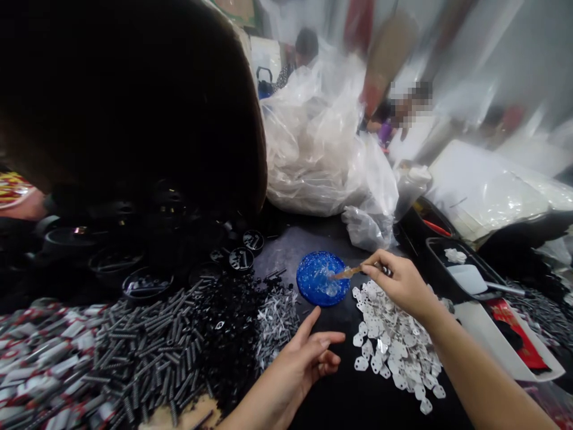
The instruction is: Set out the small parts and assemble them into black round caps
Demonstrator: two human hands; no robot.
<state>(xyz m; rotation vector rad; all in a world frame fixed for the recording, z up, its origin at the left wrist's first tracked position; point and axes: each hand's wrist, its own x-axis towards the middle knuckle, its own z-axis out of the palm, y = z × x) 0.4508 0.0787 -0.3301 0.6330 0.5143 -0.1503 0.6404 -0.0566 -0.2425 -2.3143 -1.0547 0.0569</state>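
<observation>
My right hand [396,278] pinches a thin tan stick [348,272], perhaps a brush; its exact kind is hard to make out. The stick's tip rests in a clear, jelly-like paste on a round blue dish [306,285]. Below the dish, my left hand [313,349] has its fingers apart, the index finger stretched toward the dish's lower rim. Nothing is in that hand. Beside it lies a heap of small grey-silver metal pieces [276,319]. Under my right forearm spreads a pile of small white plates with holes [398,340].
On the left are heaps of metal springs [168,334], small black parts [233,322] and white-grey cylinders [49,352]. A large dark container [134,107] looms above them. Behind the dish sits a clear plastic bag [313,161]. A black tray [441,263] holds a white scoop [468,279]. People sit farther back.
</observation>
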